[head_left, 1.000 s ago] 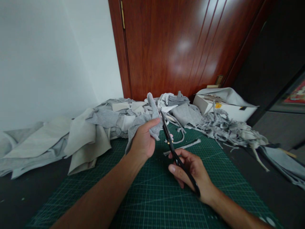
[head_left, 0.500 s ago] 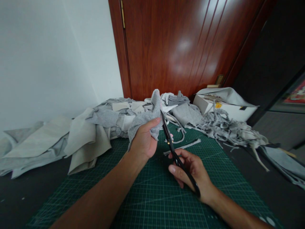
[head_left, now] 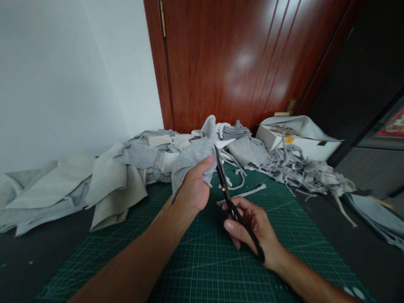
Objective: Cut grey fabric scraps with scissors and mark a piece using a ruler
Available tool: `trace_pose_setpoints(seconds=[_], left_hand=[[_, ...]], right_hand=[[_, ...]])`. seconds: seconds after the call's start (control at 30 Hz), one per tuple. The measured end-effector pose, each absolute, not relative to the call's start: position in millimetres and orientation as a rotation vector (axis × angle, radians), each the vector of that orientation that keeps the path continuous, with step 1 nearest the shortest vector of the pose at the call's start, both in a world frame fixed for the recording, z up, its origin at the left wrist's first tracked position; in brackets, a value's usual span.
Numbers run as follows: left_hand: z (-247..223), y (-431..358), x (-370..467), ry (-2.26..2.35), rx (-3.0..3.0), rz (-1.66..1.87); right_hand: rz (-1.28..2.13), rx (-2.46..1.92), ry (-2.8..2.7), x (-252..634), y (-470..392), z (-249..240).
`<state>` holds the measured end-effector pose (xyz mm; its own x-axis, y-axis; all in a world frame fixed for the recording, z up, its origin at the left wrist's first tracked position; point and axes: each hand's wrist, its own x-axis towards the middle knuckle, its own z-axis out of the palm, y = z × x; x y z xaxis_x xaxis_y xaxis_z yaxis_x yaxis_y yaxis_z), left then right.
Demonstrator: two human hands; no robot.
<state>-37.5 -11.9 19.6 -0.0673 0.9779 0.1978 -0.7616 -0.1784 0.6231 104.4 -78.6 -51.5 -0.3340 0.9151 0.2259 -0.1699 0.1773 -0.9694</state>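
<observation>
My left hand [head_left: 195, 189] pinches a piece of grey fabric [head_left: 194, 158], thumb on top, with one corner of it standing up above the fingers. In my right hand [head_left: 252, 225] is a pair of black scissors [head_left: 224, 191], its fingers and thumb in the handles. The blades point up and away, and their tips lie against the right edge of the fabric. They look nearly closed. Below the hands spreads a green cutting mat [head_left: 202, 261] with grid lines. A thin grey fabric strip [head_left: 249, 192] lies on it just beyond the right hand.
Grey and beige fabric pieces [head_left: 116, 185] are heaped along the left and back. Tangled fabric strips [head_left: 309, 168] pile up on the right, in front of a white box [head_left: 299, 145]. A wooden door [head_left: 221, 63] and a white wall [head_left: 63, 75] stand behind.
The grey fabric has shifted slightly right and up in my left hand's grip. The scissors have moved very little, their tips staying at the fabric's edge.
</observation>
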Motion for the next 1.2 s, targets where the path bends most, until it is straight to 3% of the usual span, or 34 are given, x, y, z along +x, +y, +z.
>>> trace_pose_setpoints(seconds=[1.2], left_hand=[[10.4, -16.7, -29.0, 0.549, 0.702, 1.597]], right_hand=[[1.324, -0.785, -1.505, 104.3, -79.7, -51.8]])
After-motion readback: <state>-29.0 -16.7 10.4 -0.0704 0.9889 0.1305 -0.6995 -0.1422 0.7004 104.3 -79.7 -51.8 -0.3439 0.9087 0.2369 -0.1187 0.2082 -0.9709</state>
